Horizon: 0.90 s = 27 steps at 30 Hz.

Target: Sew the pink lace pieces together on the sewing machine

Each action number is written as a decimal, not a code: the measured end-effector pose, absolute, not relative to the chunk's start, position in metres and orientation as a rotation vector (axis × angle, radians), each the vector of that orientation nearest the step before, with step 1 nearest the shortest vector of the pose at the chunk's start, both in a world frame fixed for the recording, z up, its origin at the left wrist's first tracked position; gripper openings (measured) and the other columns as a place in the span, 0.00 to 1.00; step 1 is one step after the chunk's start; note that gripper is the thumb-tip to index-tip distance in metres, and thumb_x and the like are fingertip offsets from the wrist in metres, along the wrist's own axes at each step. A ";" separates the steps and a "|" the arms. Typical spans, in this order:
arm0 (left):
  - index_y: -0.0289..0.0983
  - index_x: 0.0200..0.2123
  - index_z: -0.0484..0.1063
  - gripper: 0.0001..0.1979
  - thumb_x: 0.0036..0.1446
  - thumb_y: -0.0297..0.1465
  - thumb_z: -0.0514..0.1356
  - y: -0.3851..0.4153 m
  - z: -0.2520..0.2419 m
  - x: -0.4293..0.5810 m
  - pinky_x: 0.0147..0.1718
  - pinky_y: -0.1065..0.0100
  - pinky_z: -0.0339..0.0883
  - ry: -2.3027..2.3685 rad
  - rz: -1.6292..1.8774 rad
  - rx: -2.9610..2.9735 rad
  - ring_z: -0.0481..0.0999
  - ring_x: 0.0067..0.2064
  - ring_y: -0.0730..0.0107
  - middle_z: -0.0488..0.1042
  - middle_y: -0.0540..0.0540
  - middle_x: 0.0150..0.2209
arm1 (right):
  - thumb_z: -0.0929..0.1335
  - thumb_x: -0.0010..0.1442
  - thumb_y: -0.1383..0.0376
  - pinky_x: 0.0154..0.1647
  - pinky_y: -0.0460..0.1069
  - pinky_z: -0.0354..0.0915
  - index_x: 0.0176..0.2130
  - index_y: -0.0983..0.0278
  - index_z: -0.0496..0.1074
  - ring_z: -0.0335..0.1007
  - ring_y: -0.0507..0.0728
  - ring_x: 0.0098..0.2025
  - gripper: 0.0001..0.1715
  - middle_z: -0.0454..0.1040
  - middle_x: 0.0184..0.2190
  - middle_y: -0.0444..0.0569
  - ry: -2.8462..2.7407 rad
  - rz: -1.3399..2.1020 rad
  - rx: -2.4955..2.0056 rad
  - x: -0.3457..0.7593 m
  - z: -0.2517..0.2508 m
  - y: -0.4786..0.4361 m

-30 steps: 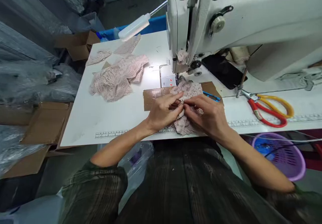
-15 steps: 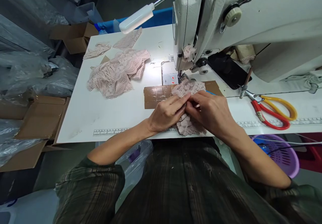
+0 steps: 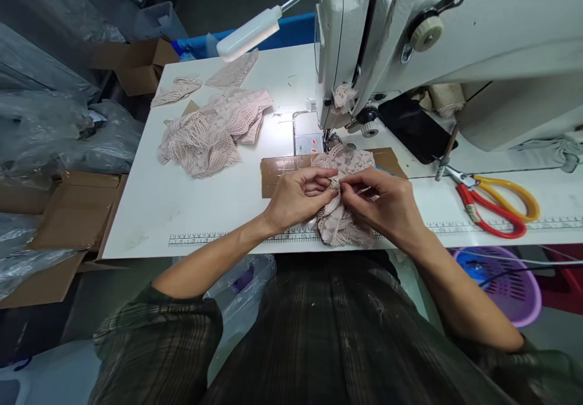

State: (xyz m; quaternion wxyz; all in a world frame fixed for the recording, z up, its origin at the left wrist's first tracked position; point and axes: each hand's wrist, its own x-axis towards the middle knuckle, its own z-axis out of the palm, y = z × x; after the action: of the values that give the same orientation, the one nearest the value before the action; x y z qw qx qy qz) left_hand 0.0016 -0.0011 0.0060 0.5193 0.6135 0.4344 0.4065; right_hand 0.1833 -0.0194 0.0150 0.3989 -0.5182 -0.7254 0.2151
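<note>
A pale pink lace piece (image 3: pixel 342 226) lies bunched in front of the sewing machine (image 3: pixel 339 47), partly over a strip of brown cardboard (image 3: pixel 282 171). My left hand (image 3: pixel 300 198) is at its left edge, thumb and fingertips closed on the lace. From the other side my right hand (image 3: pixel 387 201) pinches the lace between thumb and index finger, close to the left fingertips. What exactly lies between the fingertips is too small to make out. Just beyond the hands are the needle and presser foot (image 3: pixel 327 141).
More pink lace and knit (image 3: pixel 214 132) lies heaped on the table's left. To the right are scissors with red and yellow handles (image 3: pixel 496 201) and a black phone-like slab (image 3: pixel 412 127). A lamp (image 3: pixel 249 33) hangs above; a purple basket (image 3: pixel 523 296) stands below the edge.
My fingertips have moved slightly apart, and the left fingers have opened out from the lace, baring more of it between the hands. The lace stays in front of the needle.
</note>
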 end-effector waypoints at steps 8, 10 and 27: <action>0.30 0.48 0.80 0.17 0.54 0.27 0.69 -0.004 0.004 0.002 0.45 0.70 0.81 1.076 1.007 1.593 0.85 0.38 0.69 0.84 0.41 0.38 | 0.65 0.61 0.66 0.27 0.47 0.56 0.31 0.64 0.79 0.73 0.52 0.29 0.13 0.79 0.29 0.49 -2.049 0.147 -1.473 0.176 0.025 -0.025; 0.31 0.47 0.80 0.16 0.55 0.27 0.68 -0.006 0.004 0.002 0.45 0.70 0.82 1.079 1.041 1.712 0.85 0.39 0.68 0.84 0.41 0.40 | 0.65 0.62 0.66 0.26 0.48 0.52 0.30 0.65 0.78 0.72 0.54 0.28 0.14 0.78 0.28 0.51 -2.142 0.021 -1.529 0.173 0.027 -0.024; 0.32 0.49 0.77 0.13 0.61 0.27 0.63 0.001 -0.001 -0.004 0.37 0.69 0.77 0.966 1.124 2.358 0.82 0.36 0.69 0.82 0.42 0.38 | 0.63 0.61 0.69 0.25 0.50 0.41 0.36 0.69 0.76 0.58 0.53 0.24 0.12 0.75 0.32 0.56 -2.585 -0.048 -1.530 0.169 0.047 -0.004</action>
State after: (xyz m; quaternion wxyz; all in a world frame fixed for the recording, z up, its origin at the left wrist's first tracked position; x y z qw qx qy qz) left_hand -0.0043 0.0013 -0.0007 0.1772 0.8332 0.3413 0.3973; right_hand 0.1688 -0.0041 0.0474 0.0687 -0.5080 -0.8585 -0.0159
